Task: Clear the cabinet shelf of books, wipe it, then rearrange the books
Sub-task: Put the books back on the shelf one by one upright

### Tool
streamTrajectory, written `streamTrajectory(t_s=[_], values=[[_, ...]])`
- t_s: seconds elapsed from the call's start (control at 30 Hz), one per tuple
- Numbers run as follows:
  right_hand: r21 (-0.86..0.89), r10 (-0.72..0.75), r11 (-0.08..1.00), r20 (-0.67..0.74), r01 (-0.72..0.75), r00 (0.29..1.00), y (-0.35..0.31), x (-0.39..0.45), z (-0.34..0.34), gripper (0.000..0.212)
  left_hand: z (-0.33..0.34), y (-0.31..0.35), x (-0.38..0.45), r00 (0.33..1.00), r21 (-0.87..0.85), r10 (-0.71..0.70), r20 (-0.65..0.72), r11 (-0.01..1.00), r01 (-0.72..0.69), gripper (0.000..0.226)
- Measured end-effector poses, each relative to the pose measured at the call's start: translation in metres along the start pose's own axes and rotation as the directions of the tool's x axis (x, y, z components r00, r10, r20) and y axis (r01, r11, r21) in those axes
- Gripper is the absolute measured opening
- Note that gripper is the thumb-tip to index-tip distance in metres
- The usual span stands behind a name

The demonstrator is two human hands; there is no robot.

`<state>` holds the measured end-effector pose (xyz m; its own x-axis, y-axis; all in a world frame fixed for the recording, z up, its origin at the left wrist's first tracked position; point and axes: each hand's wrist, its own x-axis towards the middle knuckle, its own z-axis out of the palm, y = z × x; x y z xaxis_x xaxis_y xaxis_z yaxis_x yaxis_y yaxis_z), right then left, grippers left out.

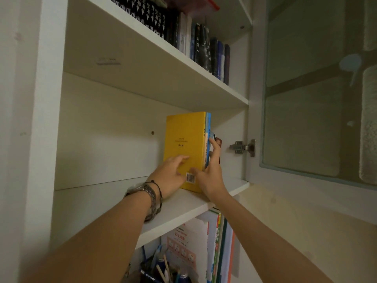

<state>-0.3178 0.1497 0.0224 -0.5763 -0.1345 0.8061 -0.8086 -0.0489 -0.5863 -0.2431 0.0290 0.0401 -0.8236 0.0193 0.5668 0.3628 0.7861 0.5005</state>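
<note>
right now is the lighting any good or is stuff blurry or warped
Head view: dim, flat light; the yellow book stands out, but its cover print is too soft to read; wide-angle bending slants the shelf and cabinet door; the left hand looks slightly blurred.

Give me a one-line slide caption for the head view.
Both hands, left and right, steady upright yellow book on white middle shelf.
</note>
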Motion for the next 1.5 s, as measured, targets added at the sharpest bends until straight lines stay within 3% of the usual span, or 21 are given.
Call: streamTrajectory(t_s=[0.4,0.67,0.87,1.13,1.33,1.5], values=[[-0.079,0.16,0.984,0.025,-0.158,0.987,0.032,0.039,-0.013,0.087,0.013,-0.018,0.0,0.982,0.392,-0.045,0.183,0.919,-0.031,0.042],[-0.037,0.295,0.954,-0.059,-0.297,0.954,0.055,0.057,-0.009,0.087,0.017,-0.022,0.004,0.962,0.416,-0.128,0.243,0.909,0.016,0.028],[-0.274,0.339,0.886,-0.169,-0.375,0.925,0.062,0.061,0.0,0.084,0.018,-0.025,0.005,0.964,0.386,-0.113,0.241,0.922,0.012,0.024],[-0.546,0.268,0.813,0.04,-0.203,0.963,0.06,0.048,-0.02,0.106,0.017,-0.022,0.003,0.959,0.399,-0.132,0.251,0.917,0.022,0.026],[-0.636,0.188,0.771,0.196,-0.021,0.962,0.053,0.035,-0.044,0.11,0.017,-0.023,0.004,0.957,0.404,-0.137,0.254,0.915,0.024,0.026],[-0.699,0.21,0.716,0.208,-0.006,0.955,0.054,0.035,-0.033,0.101,0.016,-0.02,0.003,0.954,0.409,-0.144,0.264,0.912,0.025,0.027]])
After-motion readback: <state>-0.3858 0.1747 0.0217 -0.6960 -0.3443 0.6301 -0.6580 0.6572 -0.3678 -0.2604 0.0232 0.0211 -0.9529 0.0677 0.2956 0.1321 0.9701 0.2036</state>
